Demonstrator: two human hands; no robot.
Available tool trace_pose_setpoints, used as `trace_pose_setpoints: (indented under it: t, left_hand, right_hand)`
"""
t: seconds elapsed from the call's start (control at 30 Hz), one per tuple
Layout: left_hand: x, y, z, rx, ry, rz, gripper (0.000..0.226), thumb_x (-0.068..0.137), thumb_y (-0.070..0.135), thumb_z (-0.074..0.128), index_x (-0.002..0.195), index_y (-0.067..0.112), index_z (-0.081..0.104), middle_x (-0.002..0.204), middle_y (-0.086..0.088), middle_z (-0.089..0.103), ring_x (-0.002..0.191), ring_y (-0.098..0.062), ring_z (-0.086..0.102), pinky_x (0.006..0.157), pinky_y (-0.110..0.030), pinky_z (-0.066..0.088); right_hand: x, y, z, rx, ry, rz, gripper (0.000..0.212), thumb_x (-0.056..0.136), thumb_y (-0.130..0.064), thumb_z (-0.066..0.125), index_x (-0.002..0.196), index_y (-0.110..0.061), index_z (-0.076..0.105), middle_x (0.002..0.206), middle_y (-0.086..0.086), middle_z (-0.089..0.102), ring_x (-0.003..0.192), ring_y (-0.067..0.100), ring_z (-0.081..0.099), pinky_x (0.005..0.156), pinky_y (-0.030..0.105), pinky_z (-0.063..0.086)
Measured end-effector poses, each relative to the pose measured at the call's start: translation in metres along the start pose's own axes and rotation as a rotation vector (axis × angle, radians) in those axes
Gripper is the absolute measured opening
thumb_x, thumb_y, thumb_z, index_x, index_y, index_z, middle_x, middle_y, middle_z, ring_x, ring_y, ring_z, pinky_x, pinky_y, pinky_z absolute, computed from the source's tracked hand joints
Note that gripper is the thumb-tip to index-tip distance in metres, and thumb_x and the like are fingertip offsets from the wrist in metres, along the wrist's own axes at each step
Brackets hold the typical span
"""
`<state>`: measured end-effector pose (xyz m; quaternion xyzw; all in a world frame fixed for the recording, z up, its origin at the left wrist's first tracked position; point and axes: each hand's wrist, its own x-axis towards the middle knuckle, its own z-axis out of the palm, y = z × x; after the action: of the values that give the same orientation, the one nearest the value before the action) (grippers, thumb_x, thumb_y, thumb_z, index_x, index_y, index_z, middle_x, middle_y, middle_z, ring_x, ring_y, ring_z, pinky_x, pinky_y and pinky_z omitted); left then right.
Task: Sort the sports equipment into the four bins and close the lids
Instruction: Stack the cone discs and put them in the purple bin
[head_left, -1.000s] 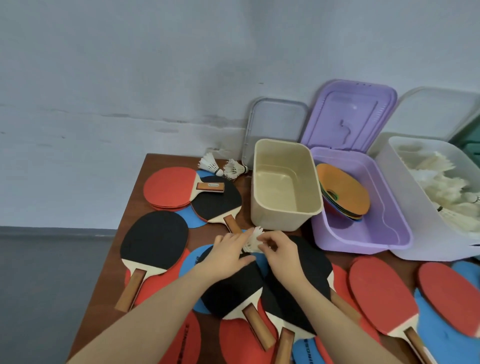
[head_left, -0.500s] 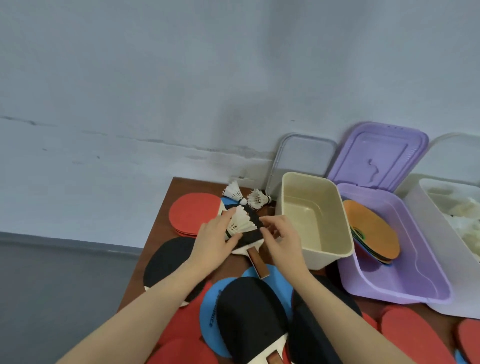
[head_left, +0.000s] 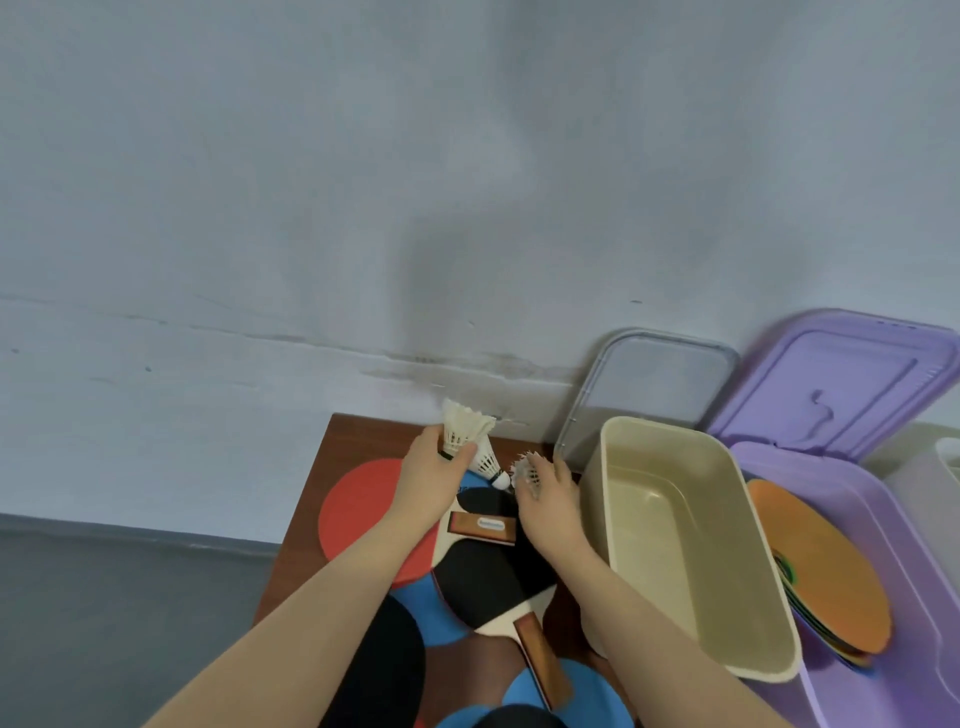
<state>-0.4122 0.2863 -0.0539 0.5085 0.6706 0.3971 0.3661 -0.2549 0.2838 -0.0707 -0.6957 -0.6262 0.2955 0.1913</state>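
left hand (head_left: 434, 480): grips 1 shuttlecock (head_left: 460, 427), skirt up | right hand (head_left: 546, 488): pinches second shuttlecock (head_left: 527, 469) | third shuttlecock (head_left: 488, 462): on table between hands, cork toward right hand, left nearer

Three shuttlecocks are showing: one (head_left: 460, 427) far left, one (head_left: 487, 460) beside it, one (head_left: 529, 470) right. Two open bins, cream (head_left: 691, 540) and purple (head_left: 883, 525), are sitting right, two lids (head_left: 654, 379) (head_left: 841, 379) leaning behind.
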Motion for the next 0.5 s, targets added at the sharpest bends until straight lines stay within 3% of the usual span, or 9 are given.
trace_pose_setpoints:
  t: [0.23,0.4,0.5]
  left_hand:
    - [0.02,-0.017,0.015,-0.201,-0.17,-0.157,0.025,0.091,0.029,0.057,0.111,0.014,0.052,0.106,-0.002,0.063,0.097,-0.014,0.06,0.083,-0.03,0.048]
    - [0.014,-0.015,0.006,-0.36,-0.143,-0.206,0.024,0.091,0.027,0.058,0.111,0.015,0.052,0.107,0.0,0.064,0.095,-0.009,0.062,0.078,-0.02,0.049]
    - [0.003,-0.011,-0.005,-0.35,-0.124,-0.181,0.018,0.092,0.028,0.057,0.108,0.02,0.052,0.104,0.003,0.064,0.094,-0.007,0.062,0.079,-0.022,0.049]
  right_hand:
    - [0.003,0.006,0.018,-0.108,0.061,-0.016,0.045,0.098,-0.021,0.039,0.143,-0.018,0.034,0.154,0.0,0.023,0.14,0.018,0.022,0.112,0.035,0.017]
    - [-0.002,0.001,0.009,-0.023,0.11,-0.058,0.045,0.098,-0.014,0.039,0.143,-0.013,0.034,0.153,0.0,0.025,0.141,0.016,0.021,0.113,0.033,0.016]
    - [-0.011,-0.002,0.001,0.055,0.136,-0.091,0.045,0.098,-0.013,0.04,0.143,-0.013,0.035,0.152,0.0,0.028,0.14,0.013,0.023,0.115,0.032,0.019]
